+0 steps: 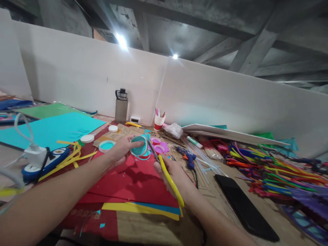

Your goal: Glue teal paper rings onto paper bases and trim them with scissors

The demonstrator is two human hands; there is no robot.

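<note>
My left hand (123, 149) holds a small round white-rimmed cup (138, 147) lined with turquoise, its thumb inside the rim. Yellow-handled scissors (170, 181) are in my right hand (174, 174), with their blades pointing up beside the cup's right edge. A thin turquoise strip (143, 158) curls just under the cup. Below both hands lie red sheets (128, 184), with yellow sheets (138, 208) and a blue one sticking out underneath. Another turquoise-lined lid (107, 146) rests left of my left hand.
A grey bottle (121, 107) and a cup of pens (159, 122) stand at the back. Right of my right hand are a blue glue gun (190, 160), a black phone (246, 206) and colourful pipe cleaners (287, 171). At left are yellow strips (73, 157) and a power strip (48, 164).
</note>
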